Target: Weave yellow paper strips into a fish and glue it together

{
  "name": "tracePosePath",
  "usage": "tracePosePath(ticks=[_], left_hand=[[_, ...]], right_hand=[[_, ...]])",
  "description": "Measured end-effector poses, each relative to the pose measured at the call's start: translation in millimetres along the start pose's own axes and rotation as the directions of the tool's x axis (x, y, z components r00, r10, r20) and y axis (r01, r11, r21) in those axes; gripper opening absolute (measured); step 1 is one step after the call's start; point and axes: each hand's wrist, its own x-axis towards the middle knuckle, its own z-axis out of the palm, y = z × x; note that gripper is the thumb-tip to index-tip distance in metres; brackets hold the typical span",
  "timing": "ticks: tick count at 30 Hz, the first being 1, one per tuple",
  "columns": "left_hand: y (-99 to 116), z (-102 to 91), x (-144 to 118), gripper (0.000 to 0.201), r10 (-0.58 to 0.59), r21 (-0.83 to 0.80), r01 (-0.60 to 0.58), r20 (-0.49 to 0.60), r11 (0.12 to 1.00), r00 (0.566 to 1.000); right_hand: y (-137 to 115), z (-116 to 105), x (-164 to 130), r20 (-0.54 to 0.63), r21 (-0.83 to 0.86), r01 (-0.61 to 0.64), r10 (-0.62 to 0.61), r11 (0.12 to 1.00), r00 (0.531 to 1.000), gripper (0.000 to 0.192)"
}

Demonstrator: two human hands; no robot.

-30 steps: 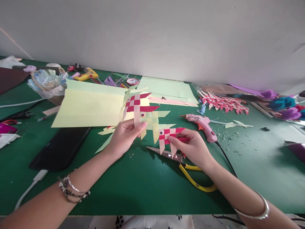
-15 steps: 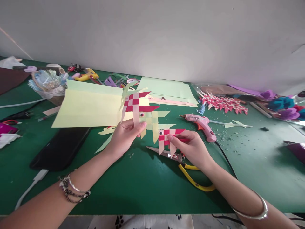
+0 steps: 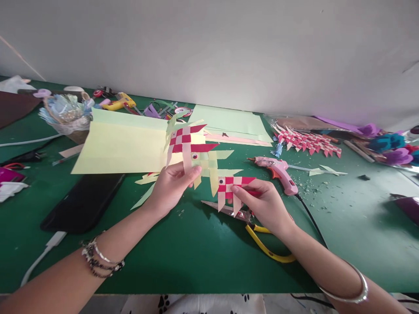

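Note:
My left hand (image 3: 175,183) is closed on several woven paper fish, held in an overlapping bunch. At its front is a red and pink checkered fish (image 3: 182,138); a pale yellow and green fish (image 3: 204,163) with a googly eye shows behind and to the right. Between thumb and fingers, my right hand (image 3: 262,196) pinches a smaller red and pink woven paper fish (image 3: 225,187), its googly eye facing up. Beneath that fish lie scissors (image 3: 268,252) with yellow handles, the blades partly covered by the fish and my fingers.
A pink glue gun (image 3: 278,172) lies right of centre, its cord running toward me. Yellow paper (image 3: 121,148) and a black phone (image 3: 83,203) are at left. More red and pink woven fish (image 3: 307,140) lie at back right. Green paper (image 3: 229,120) rests near the wall.
Almost nothing differs. Both hands keep the same fish in nearly the same place, with only a very slight shift of the fish in the right hand.

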Motion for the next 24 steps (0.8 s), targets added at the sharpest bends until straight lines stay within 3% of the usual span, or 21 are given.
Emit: tracePosePath(ticks=[24], left_hand=[[3.0, 0.1, -4.2, 0.036, 0.093, 0.16, -0.084, -0.052, 0.984, 0.994]], right_hand=[[-1.8, 0.9, -1.1, 0.074, 0.125, -0.04, 0.031, 0.991, 0.997, 0.024]])
